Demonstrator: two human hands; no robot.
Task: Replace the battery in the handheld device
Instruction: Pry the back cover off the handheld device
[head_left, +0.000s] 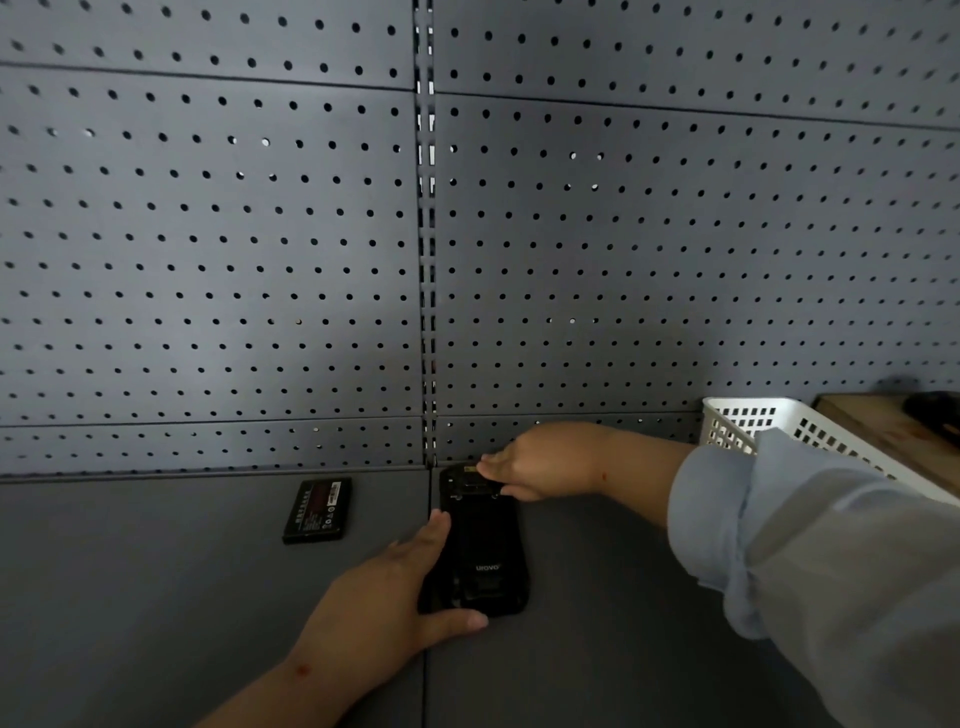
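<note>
A black handheld device lies back-up on the grey shelf, its top end toward the pegboard wall. My left hand holds its near left corner, fingers along the left side and thumb under the bottom edge. My right hand reaches in from the right and grips the device's far end with fingertips on the top part. A loose black battery with a red and white label lies flat on the shelf to the left of the device, apart from both hands.
A grey pegboard wall rises right behind the shelf. A white perforated plastic basket stands at the right, beside a brown wooden surface with a dark object on it. A seam splits the shelf.
</note>
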